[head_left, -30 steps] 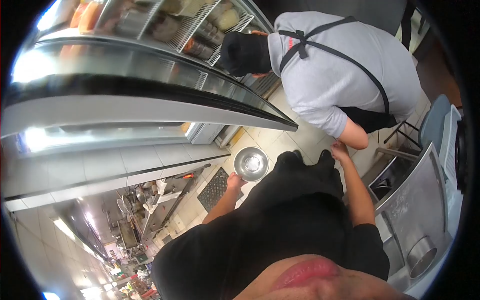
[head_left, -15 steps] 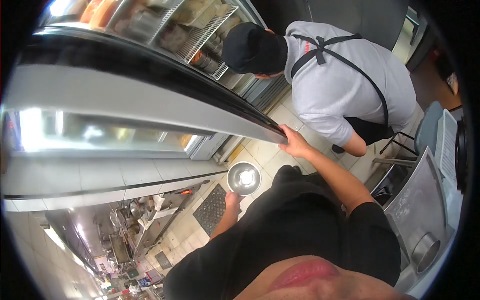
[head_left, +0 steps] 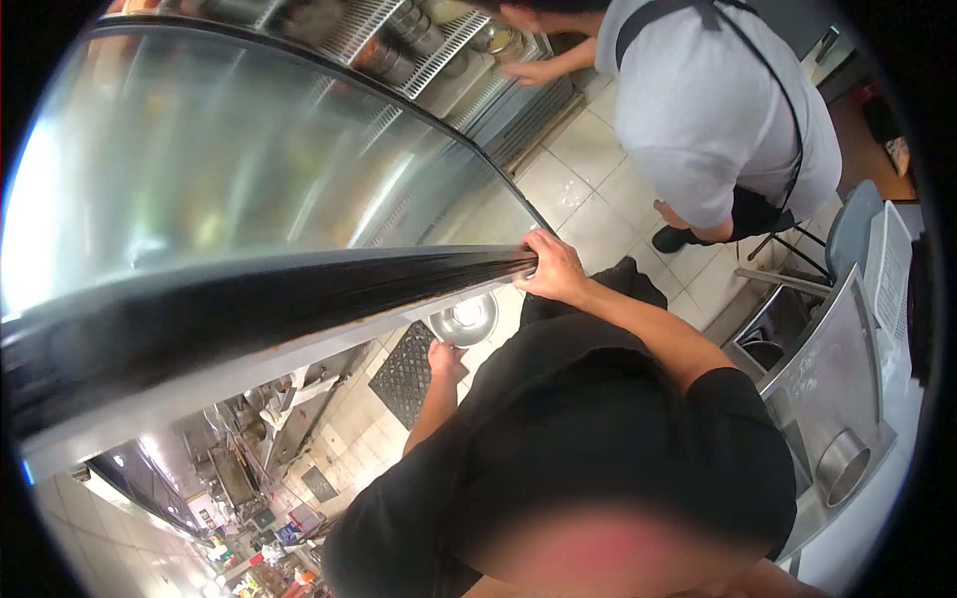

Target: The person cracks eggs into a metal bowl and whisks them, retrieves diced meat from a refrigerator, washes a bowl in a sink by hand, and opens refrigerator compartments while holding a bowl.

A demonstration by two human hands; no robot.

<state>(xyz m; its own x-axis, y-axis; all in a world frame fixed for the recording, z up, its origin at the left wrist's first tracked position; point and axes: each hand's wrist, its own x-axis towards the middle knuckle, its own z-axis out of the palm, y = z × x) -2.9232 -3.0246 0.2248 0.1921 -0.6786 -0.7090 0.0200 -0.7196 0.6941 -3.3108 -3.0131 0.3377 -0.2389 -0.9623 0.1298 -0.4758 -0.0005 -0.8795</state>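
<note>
In my left hand (head_left: 446,361) is a round metal bowl (head_left: 471,323), pinched by its near rim and held low over the floor. Part of the bowl is hidden behind the door's edge. The fingers of my right hand (head_left: 555,267) are wrapped round the end of a glass fridge door (head_left: 289,304), which stands swung out with its black seal showing. Behind the door, wire shelves (head_left: 447,55) hold metal containers (head_left: 391,62). A co-worker's hand (head_left: 535,73) reaches toward those shelves.
The co-worker (head_left: 713,110), in a grey shirt and black apron, stands ahead on the right. At my right is a steel counter (head_left: 827,379) with a metal pot (head_left: 843,466). A dark mat (head_left: 404,374) lies on the tiled floor (head_left: 588,179). Kitchen equipment fills the lower left.
The fridge door has swung toward me with my right hand on it, now partly covering the bowl. The co-worker has moved up and right in view, one hand now showing near the shelves.
</note>
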